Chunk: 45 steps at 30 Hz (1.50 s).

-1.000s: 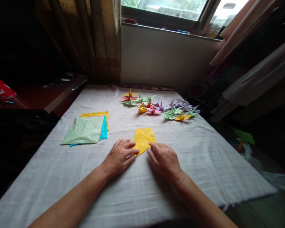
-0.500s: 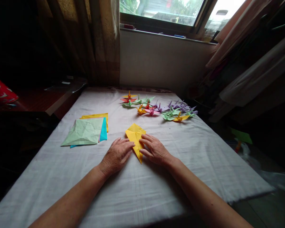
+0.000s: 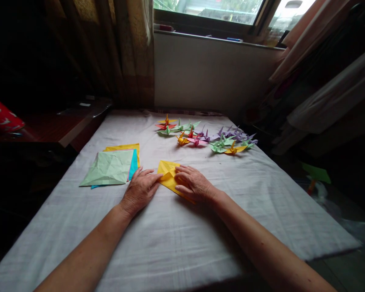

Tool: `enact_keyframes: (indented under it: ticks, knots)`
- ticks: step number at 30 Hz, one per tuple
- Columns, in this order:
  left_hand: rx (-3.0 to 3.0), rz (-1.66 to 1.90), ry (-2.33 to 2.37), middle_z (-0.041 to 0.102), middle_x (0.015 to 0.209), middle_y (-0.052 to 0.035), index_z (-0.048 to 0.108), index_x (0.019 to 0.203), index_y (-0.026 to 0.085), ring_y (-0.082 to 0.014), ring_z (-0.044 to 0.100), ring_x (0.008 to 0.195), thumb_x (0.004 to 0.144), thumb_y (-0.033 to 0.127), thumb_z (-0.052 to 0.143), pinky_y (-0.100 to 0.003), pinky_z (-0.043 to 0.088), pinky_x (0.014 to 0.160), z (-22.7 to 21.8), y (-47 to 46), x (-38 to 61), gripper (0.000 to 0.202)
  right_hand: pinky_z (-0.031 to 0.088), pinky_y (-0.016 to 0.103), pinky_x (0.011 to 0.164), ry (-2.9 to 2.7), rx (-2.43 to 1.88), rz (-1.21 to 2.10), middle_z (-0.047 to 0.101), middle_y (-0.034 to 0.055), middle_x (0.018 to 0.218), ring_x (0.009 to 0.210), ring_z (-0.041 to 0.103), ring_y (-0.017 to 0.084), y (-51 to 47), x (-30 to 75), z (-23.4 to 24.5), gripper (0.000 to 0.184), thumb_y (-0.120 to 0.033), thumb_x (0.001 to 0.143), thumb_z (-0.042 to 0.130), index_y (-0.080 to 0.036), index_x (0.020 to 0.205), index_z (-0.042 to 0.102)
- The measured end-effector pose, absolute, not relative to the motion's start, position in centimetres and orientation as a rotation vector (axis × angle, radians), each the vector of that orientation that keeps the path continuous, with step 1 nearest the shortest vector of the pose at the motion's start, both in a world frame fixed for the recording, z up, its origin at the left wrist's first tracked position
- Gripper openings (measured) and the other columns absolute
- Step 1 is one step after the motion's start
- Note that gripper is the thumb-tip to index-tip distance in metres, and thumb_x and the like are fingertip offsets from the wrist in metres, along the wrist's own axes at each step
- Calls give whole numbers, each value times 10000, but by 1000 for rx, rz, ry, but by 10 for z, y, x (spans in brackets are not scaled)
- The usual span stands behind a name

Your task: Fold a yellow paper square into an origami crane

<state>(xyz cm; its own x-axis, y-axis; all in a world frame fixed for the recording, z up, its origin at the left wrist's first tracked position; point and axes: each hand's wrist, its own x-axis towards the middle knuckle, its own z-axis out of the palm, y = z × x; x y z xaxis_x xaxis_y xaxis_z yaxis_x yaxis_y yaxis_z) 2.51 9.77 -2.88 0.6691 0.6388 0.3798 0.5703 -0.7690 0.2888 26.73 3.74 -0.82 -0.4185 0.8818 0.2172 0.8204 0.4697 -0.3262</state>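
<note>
A folded yellow paper [image 3: 168, 175] lies on the white cloth [image 3: 176, 243] in front of me. My left hand [image 3: 139, 190] rests flat beside it, fingers spread, fingertips touching its left edge. My right hand [image 3: 193, 184] lies flat on top of the paper's right part, fingers stretched out and pressing it down. Part of the paper is hidden under that hand.
A stack of creased sheets, pale green [image 3: 108, 168] over blue and yellow, lies to the left. Several coloured paper cranes [image 3: 207, 138] sit in a row at the far side. A dark wooden surface [image 3: 57, 125] borders the left; curtains and a window are behind.
The yellow paper has been folded narrower and turned, and it now lies further left. Both hands moved left and away from me, the right one sliding onto the paper.
</note>
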Motion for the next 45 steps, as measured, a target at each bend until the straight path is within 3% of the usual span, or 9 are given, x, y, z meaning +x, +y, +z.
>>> enact_keyframes:
  ticks: [2,5,11,17,22,25,32,37,45]
  knots:
    - [2725,759,963,759,1029,-50,662,1119,235,-240,656,1057,920,224,525,-541,326,1112,-28,96,26,242,388,481,1077,-2306,-1550,180,549,174,1394,1303,490,303,30,260,-7,426,-451,867,639,-168,1185,626]
    - [2718,795,900,757,974,-37,659,1071,234,-200,674,941,911,209,529,-507,345,1105,-26,92,28,208,440,464,1009,-2223,-1661,141,619,147,1303,1187,563,304,17,247,-4,536,-436,793,723,-189,1251,597]
    - [2757,673,647,701,837,-7,660,857,228,-175,643,858,857,179,563,-458,370,1086,-16,76,35,109,493,362,893,-2110,-1689,224,714,100,1102,999,639,243,-4,236,6,317,-364,881,624,-191,1146,630]
    - [2633,607,426,694,1163,-55,681,896,235,-225,586,1176,866,193,565,-440,392,1091,-12,69,37,127,492,321,788,-2083,-1770,301,741,65,962,851,659,210,-17,243,8,235,-350,886,613,-206,1064,667]
    - [2539,498,415,709,963,-37,677,953,234,-197,640,979,847,170,578,-390,463,1003,-5,68,38,159,467,317,779,-2141,-1820,161,717,59,919,841,633,205,-18,247,12,241,-395,930,562,-231,998,725]
    - [2503,505,459,701,1016,-43,675,1043,237,-198,648,979,808,158,612,-372,477,973,-3,68,37,256,456,315,748,-2217,-1855,99,697,56,892,808,614,198,-16,245,16,280,-412,956,515,-259,979,749]
    - [2476,363,464,715,1096,-33,702,1034,272,-222,639,1080,813,183,652,-450,374,1087,-3,67,31,243,461,304,777,-2259,-1972,78,690,71,934,852,608,195,-4,245,23,405,-419,1006,398,-256,962,767]
    - [2520,286,369,705,1204,-30,706,1069,293,-270,547,1272,865,229,641,-513,327,1120,-9,69,29,223,470,299,795,-2225,-2101,74,686,74,1003,922,619,212,9,257,17,387,-392,1018,369,-250,1027,729]
    - [2661,203,343,587,1391,-70,688,1166,316,-323,491,1330,920,296,598,-584,311,1116,-4,68,29,263,489,331,848,-2018,-2018,-101,690,98,1019,934,628,222,24,282,2,293,-310,981,453,-220,1044,725]
